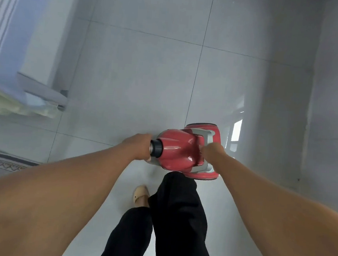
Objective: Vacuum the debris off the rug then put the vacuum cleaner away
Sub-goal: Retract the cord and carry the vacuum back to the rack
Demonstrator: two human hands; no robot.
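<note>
- The red vacuum cleaner [174, 148] lies between your two hands, just ahead of your leading knee and over the tiled floor [148, 75]. You can't tell from here whether its wheels touch the tiles or it hangs clear of them.
- Its long axis runs across your body: the narrow nose with the black hose collar [156, 148] points to your left, and the broad wheeled end sits to your right.
- Your left hand [140, 145] is wrapped around the nose end, fingers curled over the collar. Whatever hose comes out there is hidden under that hand.
- Your right hand [212, 153] is clenched on the grey handle [208, 135] across the top of the body. That hand is nearer the heavy end, so it likely takes most of the weight while the left only steers the nose.
- Your black trousers [177, 219] and pale shoe [141, 195] are directly beneath the body, so a swing back towards you would probably knock the knee.
- The rug [1, 161] is well off to your lower left, only its patterned border showing, and no debris can be made out on it. The machine is away from it, which suggests the carrying-away step.
- The bed [3, 34] stands far left and the wall [328, 100] on the right. No storage spot is visible.
</note>
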